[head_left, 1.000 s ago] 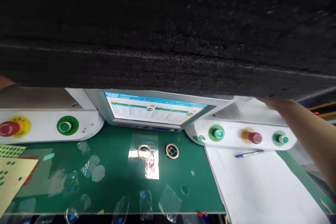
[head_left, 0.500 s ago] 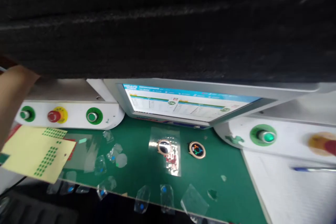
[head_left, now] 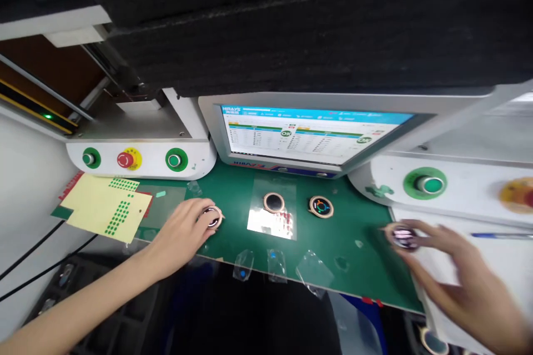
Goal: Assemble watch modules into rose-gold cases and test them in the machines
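My left hand (head_left: 183, 236) is closed round a round gold-rimmed watch case (head_left: 213, 217) low over the green mat (head_left: 250, 177), at the mat's left part. On the right, my right hand (head_left: 453, 272) grips another watch case (head_left: 402, 237) between thumb and fingers, at the mat's right edge. Between the hands, a dark-faced watch case (head_left: 273, 202) sits on a clear film sheet (head_left: 270, 227). Beside it lies a watch case with a lit, coloured display (head_left: 321, 207).
A monitor (head_left: 291, 138) stands behind the mat, with button panels (head_left: 141, 161) on both sides. Yellow sticker sheets (head_left: 104, 205) lie at left, a pen (head_left: 499, 236) and white paper at right. Clear film tabs (head_left: 244, 264) line the front edge. A black surface (head_left: 291, 28) blocks the top.
Both hands have come into view over the mat, each with a watch case. The camera view has shifted, showing more of the machine at left. The two watches in the middle stay in place.
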Tool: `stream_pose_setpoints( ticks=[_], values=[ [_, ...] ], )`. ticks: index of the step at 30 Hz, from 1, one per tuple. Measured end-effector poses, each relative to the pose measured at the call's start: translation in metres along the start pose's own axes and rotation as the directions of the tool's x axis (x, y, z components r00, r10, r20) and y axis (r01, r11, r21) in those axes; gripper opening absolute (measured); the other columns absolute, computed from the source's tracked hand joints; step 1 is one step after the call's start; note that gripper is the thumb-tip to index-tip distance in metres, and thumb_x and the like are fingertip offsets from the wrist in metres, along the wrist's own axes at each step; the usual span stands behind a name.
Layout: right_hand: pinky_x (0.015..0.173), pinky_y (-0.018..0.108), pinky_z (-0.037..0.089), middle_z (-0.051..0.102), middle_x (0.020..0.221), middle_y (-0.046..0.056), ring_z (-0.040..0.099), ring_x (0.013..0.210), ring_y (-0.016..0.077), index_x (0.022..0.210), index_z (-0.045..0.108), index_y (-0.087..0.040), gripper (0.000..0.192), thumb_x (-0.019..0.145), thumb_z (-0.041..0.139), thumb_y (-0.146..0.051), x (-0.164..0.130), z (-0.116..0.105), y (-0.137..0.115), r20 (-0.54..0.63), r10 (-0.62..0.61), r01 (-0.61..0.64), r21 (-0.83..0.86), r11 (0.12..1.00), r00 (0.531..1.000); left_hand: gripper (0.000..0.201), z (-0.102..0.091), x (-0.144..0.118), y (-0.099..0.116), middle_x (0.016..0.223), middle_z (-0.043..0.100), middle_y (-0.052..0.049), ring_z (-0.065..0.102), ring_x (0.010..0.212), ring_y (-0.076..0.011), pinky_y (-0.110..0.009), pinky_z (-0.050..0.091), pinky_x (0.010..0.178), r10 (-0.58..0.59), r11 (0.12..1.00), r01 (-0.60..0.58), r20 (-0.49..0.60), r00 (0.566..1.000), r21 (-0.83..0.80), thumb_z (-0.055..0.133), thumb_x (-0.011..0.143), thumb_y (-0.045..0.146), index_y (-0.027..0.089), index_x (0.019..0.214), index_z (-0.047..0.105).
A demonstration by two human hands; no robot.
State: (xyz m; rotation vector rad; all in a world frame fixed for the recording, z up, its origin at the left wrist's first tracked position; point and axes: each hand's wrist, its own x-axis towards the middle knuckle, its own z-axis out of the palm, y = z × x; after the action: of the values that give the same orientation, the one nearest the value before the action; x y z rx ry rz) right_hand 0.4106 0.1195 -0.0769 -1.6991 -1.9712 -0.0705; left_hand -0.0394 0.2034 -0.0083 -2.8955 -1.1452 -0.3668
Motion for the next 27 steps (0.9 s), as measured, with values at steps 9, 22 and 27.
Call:
stream_pose_setpoints(
  ticks=[9,22,27],
  values=[
    [0.085,0.045,0.059,0.071,0.118,0.011,0.07,0.105,0.0299,0.108,0.055,-0.027,0.02,0.092,0.053,-0.038,0.012,0.008,-0.018,0.182,0.054,-0.09,0.199,0.976,0.982,0.031,0.02,0.02,0.001,0.114,0.066,-0.014,0.065,0.105,-0.0325,-0.048,0.056,0.086,-0.032,0.993,0.046,0.135,0.99,-0.107,0.058,0.091,0.021,0.019,0.12,0.05],
    [0.08,0.045,0.055,0.069,0.114,0.013,0.066,0.1,0.0317,0.125,0.057,-0.019,0.036,0.092,0.055,-0.033,0.08,0.052,-0.072,0.211,-0.084,0.085,0.007,0.996,0.974,0.014,0.057,0.136,0.067,0.09,0.07,-0.011,0.068,0.088,-0.0307,-0.04,0.058,0.074,-0.193,0.97,0.225,0.272,0.943,-0.092,0.076,0.082,0.021,0.015,0.087,0.064],
    [0.069,0.038,0.055,0.07,0.096,0.009,0.067,0.087,0.0282,0.122,0.057,-0.022,0.033,0.093,0.053,-0.036,0.079,0.051,-0.069,0.231,-0.042,0.041,0.008,0.999,0.972,0.017,0.047,0.123,0.062,0.094,0.075,-0.008,0.07,0.091,-0.0278,-0.039,0.059,0.079,-0.107,0.969,0.157,0.245,0.964,-0.193,0.076,0.082,0.016,0.017,0.097,0.067]
  ],
)
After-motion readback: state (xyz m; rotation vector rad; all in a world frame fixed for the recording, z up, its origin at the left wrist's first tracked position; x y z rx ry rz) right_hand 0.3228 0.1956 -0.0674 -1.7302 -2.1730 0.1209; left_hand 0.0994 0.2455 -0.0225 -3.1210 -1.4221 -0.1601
